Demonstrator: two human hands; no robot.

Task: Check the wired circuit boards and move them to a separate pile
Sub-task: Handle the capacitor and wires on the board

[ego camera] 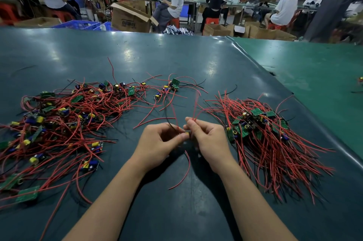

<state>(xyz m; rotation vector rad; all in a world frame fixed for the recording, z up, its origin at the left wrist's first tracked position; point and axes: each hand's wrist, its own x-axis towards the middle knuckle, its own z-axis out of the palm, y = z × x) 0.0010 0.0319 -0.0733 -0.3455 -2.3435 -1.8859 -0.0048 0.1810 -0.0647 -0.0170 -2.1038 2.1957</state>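
1. Both grips are busy on one piece: your left hand [157, 142] and your right hand [208, 140] meet over the middle of the bench [176, 54], each pinching the same wired circuit board [187, 134]. Only a small yellow part of it shows between your fingertips; the board itself is mostly hidden.
2. Its red leads [194, 103] rise from your right fingertips, and another red lead trails down toward the near edge of the bench between your wrists. A black lead shows at your left fingers.
3. The unchecked pile [64, 115] sprawls across the left side of the bench, loose and tangled. The checked pile [261, 130] sits on the right side, close beside your right hand, with its leads fanned toward the near right corner.
4. Judge the piece as very light, with a small stiff board and limp, springy wires. The wires will likely snag on neighbouring leads if you drag it.
5. Hold it by the board edges, not by the wires alone; pulling on a lead could strain the solder joint, and the upright capacitors may bend under a hard squeeze.
6. When moving it, lift it clear, then lay the board among the other boards with the leads running the same way.
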